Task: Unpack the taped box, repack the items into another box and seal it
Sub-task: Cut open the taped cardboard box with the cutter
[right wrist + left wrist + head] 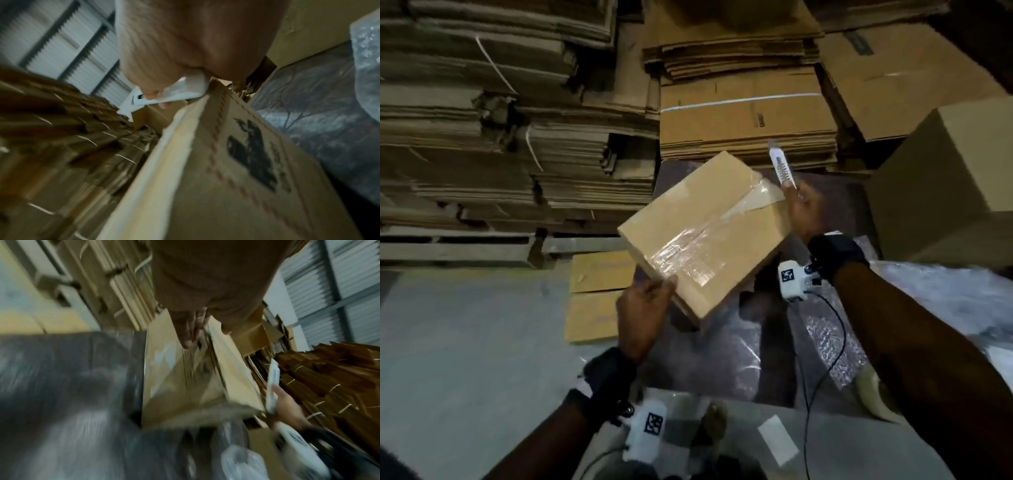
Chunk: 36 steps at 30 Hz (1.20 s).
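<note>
The taped box (705,236), brown cardboard with clear tape along its top seam, is tilted up in the middle of the head view. My left hand (659,291) grips its near left corner, thumb on top. My right hand (798,198) is at the box's far right corner and holds a white box cutter (782,168), its tip pointing up and away from the box. The left wrist view shows my fingers (191,331) lying on the box (185,386), with the cutter (272,381) beyond. In the right wrist view the cutter (164,95) sits in my fist above the box's printed side (236,178).
Stacks of flattened cardboard (517,137) fill the back, on a wooden pallet (458,243). A large plain box (945,192) stands at the right. Bubble wrap (828,342) and a dark sheet (722,359) lie under the box. Flat cardboard pieces (599,298) lie to the left on the floor.
</note>
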### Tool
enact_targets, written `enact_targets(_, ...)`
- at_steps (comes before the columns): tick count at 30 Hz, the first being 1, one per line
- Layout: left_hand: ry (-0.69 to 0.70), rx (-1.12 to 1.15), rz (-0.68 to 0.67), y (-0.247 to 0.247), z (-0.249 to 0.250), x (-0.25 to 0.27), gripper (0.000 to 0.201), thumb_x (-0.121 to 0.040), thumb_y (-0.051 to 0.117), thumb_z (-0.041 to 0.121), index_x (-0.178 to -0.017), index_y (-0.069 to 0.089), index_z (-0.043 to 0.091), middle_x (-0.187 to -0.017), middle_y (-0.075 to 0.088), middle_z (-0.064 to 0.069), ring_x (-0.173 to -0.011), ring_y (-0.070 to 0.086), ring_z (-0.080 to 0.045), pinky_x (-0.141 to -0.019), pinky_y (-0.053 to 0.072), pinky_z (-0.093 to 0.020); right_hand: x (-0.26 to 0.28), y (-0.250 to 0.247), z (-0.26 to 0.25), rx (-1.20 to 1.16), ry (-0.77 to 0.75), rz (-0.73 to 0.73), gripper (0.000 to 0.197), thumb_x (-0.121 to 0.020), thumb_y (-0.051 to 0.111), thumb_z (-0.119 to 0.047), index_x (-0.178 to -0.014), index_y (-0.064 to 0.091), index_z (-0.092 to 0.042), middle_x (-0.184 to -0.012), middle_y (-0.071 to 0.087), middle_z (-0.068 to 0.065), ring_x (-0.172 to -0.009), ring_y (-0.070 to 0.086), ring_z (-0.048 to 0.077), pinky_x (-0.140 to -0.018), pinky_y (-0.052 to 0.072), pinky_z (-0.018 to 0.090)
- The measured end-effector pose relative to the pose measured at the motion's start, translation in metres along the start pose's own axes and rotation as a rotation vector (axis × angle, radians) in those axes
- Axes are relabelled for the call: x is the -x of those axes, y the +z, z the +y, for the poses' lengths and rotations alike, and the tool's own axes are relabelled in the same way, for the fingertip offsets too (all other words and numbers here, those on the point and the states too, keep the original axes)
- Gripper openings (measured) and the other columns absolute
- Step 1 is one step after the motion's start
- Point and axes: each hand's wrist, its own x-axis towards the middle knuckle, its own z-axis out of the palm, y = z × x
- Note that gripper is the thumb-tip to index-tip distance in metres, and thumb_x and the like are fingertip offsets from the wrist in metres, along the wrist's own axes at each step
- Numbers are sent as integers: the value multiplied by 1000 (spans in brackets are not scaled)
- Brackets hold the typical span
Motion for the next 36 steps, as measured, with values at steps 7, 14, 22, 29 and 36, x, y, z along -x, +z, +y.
enact_targets(7,51,-110,65,-59,9,-112,53,-93,58,53,-124,66,10,-113,71,-7,-100,64,-20,-75,49,-24,156,37,-10,-178,14,93,29,-106,48,-38,-115,69,-20,-143,41,13,-134,38,14,-112,31,20)
enact_targets(14,28,81,-267,-48,-22,-142,37,-95,65,37,-112,74,5,-96,74,-10,-86,68,-20,-77,58,-38,257,128,-41,-516,278,182,25,-106,50,-31,-106,69,-14,-89,62,-1,-76,54,1,-72,45,18)
enact_targets(22,136,152,-200,-33,-49,-69,39,-90,67,50,-97,74,12,-83,75,1,-79,69,-6,-70,54,-29,170,71,-22,-326,181,231,28,-108,48,-29,-88,63,-16,-77,56,-4,-65,47,-4,-66,43,21)
enact_targets(29,350,-249,-274,-26,-24,-41,31,-94,58,52,-92,61,21,-84,69,-5,-85,67,-31,-65,47,-33,153,39,-17,-103,147,508,33,-103,49,-41,-88,63,-15,-78,58,0,-71,49,10,-65,41,30)
enact_targets(36,794,-715,-460,-1,18,-78,59,-83,55,68,-122,63,24,-145,50,-9,-134,43,-30,-107,36,-55,271,101,10,-288,297,544,49,-99,52,-52,-70,61,-14,-59,55,4,-56,51,17,-55,50,46)
